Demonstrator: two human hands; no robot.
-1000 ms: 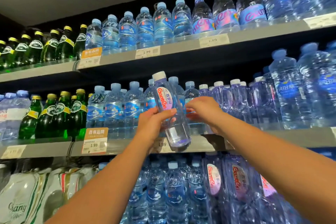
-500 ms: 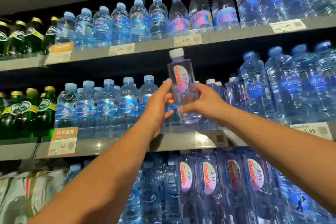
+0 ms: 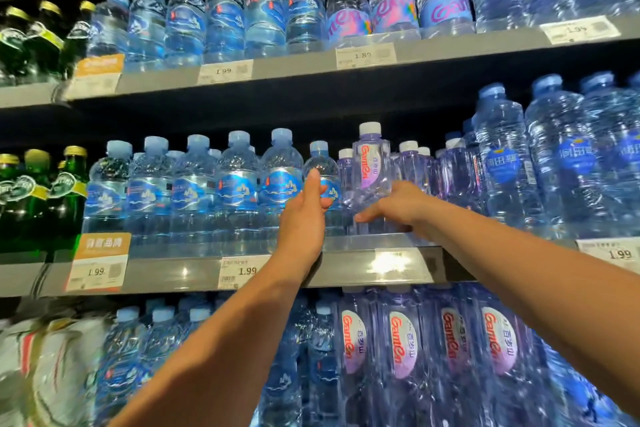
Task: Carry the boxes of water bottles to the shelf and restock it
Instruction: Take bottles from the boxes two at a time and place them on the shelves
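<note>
A clear violet-tinted water bottle (image 3: 370, 163) with a white cap and a red-lettered label stands at the front of the middle shelf (image 3: 346, 270). My right hand (image 3: 394, 206) grips its lower part, thumb across the front. My left hand (image 3: 304, 215) is just left of it, thumb pointing up, its fingers resting against a neighbouring blue-capped bottle (image 3: 320, 163). More white-capped bottles of the same kind (image 3: 410, 163) stand behind and to the right. No box is in view.
Rows of blue-capped water bottles (image 3: 194, 191) fill the middle shelf to the left, green glass bottles (image 3: 31, 191) beyond them. Large bottles (image 3: 561, 156) crowd the right. The upper shelf (image 3: 294, 69) and the lower row (image 3: 401, 350) are packed; price tags line the edges.
The white-capped bottle went from held up in front of the shelves down onto the middle shelf. My left hand let go of it and moved to the blue-capped bottle beside it.
</note>
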